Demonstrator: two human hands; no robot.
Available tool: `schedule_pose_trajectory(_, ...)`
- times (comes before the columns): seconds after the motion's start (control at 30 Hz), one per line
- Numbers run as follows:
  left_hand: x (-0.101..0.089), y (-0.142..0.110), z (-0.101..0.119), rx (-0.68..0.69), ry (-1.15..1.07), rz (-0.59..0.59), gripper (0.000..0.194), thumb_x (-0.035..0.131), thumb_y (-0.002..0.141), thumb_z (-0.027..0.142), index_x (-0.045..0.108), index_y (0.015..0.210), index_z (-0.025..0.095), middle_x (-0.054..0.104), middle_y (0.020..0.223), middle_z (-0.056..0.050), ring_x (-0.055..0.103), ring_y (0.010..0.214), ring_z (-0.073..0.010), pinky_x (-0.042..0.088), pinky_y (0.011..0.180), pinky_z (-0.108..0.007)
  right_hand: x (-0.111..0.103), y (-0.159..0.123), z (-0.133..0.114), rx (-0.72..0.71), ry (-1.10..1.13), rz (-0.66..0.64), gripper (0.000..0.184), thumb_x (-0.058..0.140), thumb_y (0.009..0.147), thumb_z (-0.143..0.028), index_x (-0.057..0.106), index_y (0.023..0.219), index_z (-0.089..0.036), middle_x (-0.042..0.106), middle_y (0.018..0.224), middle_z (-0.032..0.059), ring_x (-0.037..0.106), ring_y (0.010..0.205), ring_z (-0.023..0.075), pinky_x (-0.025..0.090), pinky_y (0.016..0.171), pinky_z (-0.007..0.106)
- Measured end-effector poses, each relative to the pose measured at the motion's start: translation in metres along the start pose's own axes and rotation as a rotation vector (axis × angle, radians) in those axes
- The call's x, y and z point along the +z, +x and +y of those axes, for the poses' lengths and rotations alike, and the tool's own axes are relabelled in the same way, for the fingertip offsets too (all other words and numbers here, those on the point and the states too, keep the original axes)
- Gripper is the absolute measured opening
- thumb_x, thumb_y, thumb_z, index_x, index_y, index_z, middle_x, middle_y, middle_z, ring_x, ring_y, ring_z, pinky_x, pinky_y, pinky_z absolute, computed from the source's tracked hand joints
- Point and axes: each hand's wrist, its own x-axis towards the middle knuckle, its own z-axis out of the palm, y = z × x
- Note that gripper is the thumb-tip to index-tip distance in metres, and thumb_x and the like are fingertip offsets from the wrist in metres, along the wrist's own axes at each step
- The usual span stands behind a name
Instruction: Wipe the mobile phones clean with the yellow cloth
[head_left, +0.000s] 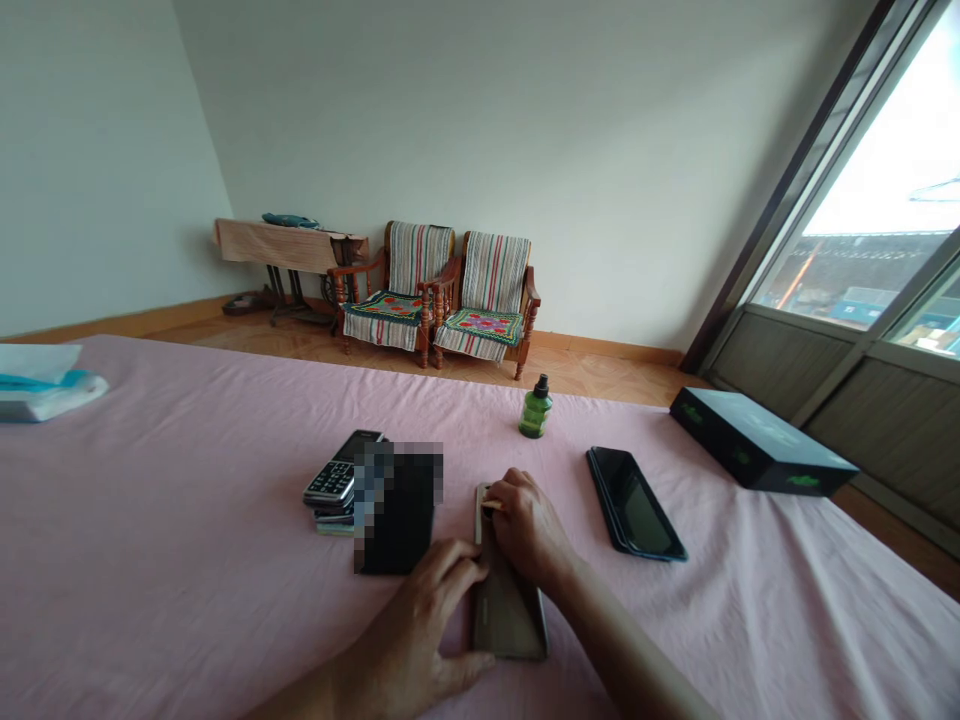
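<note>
A grey-brown smartphone (pixel 506 615) lies face down on the pink cloth, its camera end pointing away from me. My left hand (pixel 420 625) steadies it along the left edge, fingertips near the middle of that side and thumb by the lower corner. Over the camera end, my right hand (pixel 529 525) is closed in a pinch around a small pale stick (pixel 491 504); the stick's tip is too small to make out. Just left of the phone is a black flat item (pixel 405 520), partly blurred out. It lies beside a keypad phone (pixel 341 480) resting on a small stack.
A green spray bottle (pixel 535 408) stands beyond my hands. To the right lie a black tablet-like device (pixel 636 505) and a black box (pixel 757 440). White and blue packaging (pixel 45 385) sits at the far left. Past the cloth's edge are two wooden chairs (pixel 487 290).
</note>
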Motion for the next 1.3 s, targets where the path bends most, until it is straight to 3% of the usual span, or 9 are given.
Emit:
schedule_pose_trajectory(0.27, -0.001, 0.001, 0.0, 0.003, 0.006, -0.009, 0.057, 0.077, 0.065, 0.017, 0.055, 0.118, 0.022, 0.049, 0.124, -0.006, 0.046, 0.119, -0.0247, 0.037, 0.106, -0.036, 0.002, -0.002, -0.003, 0.0, 0.024, 0.0, 0.026, 0.047, 0.077, 0.0, 0.065, 0.075, -0.018, 0.057, 0.082, 0.0038, 0.051, 0.083, 0.0164, 0.038, 0.071, 0.023)
schedule_pose_trajectory(0.37, -0.003, 0.002, 0.003, -0.015, 0.005, -0.021, 0.056, 0.077, 0.064, 0.016, 0.056, 0.116, 0.021, 0.049, 0.123, -0.006, 0.047, 0.118, -0.0244, 0.037, 0.105, -0.035, 0.003, -0.002, 0.005, 0.052, 0.016, 0.042, 0.024, 0.049, 0.072, 0.002, 0.065, 0.071, -0.016, 0.056, 0.079, 0.005, 0.051, 0.081, 0.0174, 0.038, 0.071, 0.024)
schedule_pose_trajectory(0.5, -0.003, 0.002, 0.004, 0.0, -0.003, -0.016, 0.055, 0.077, 0.064, 0.016, 0.056, 0.115, 0.021, 0.05, 0.122, -0.006, 0.047, 0.116, -0.0239, 0.038, 0.104, -0.035, 0.004, -0.001, 0.016, 0.086, 0.007, 0.096, 0.025, 0.047, 0.077, 0.001, 0.066, 0.075, -0.015, 0.055, 0.079, 0.0064, 0.05, 0.079, 0.0183, 0.037, 0.07, 0.026)
schedule_pose_trajectory(0.83, -0.005, 0.003, 0.008, -0.029, -0.001, -0.024, 0.055, 0.076, 0.064, 0.015, 0.056, 0.115, 0.02, 0.051, 0.12, -0.006, 0.048, 0.115, -0.0244, 0.038, 0.104, -0.036, 0.012, 0.005, 0.008, -0.061, 0.04, 0.046, 0.031, 0.046, 0.083, 0.001, 0.068, 0.082, -0.02, 0.053, 0.084, 0.0048, 0.047, 0.082, 0.0175, 0.039, 0.07, 0.025)
schedule_pose_trajectory(0.93, -0.003, 0.002, 0.005, -0.016, -0.003, -0.025, 0.056, 0.075, 0.064, 0.014, 0.054, 0.115, 0.021, 0.05, 0.121, -0.006, 0.046, 0.118, -0.0252, 0.036, 0.106, -0.038, 0.007, -0.005, 0.005, -0.118, 0.052, 0.01, 0.027, 0.048, 0.085, -0.002, 0.069, 0.081, -0.02, 0.053, 0.084, 0.0041, 0.047, 0.082, 0.0171, 0.039, 0.07, 0.025)
schedule_pose_trajectory(1.07, 0.002, 0.0, 0.001, 0.016, -0.037, 0.084, 0.066, 0.071, 0.06, 0.006, 0.046, 0.117, 0.024, 0.046, 0.126, -0.005, 0.042, 0.123, -0.0255, 0.033, 0.108, -0.04, -0.003, -0.029, -0.006, -0.178, 0.112, -0.062, 0.026, 0.049, 0.086, -0.003, 0.068, 0.083, -0.02, 0.053, 0.086, 0.0039, 0.048, 0.084, 0.0169, 0.04, 0.073, 0.027)
schedule_pose_trajectory(1.3, 0.009, -0.001, -0.004, 0.125, -0.04, 0.169, 0.083, 0.065, 0.062, 0.003, 0.028, 0.132, 0.028, 0.043, 0.129, -0.006, 0.043, 0.121, -0.0254, 0.037, 0.105, -0.042, -0.015, -0.082, -0.025, -0.17, 0.202, -0.162, 0.021, 0.054, 0.084, -0.006, 0.068, 0.084, -0.021, 0.054, 0.086, 0.0037, 0.052, 0.082, 0.0165, 0.041, 0.067, 0.025)
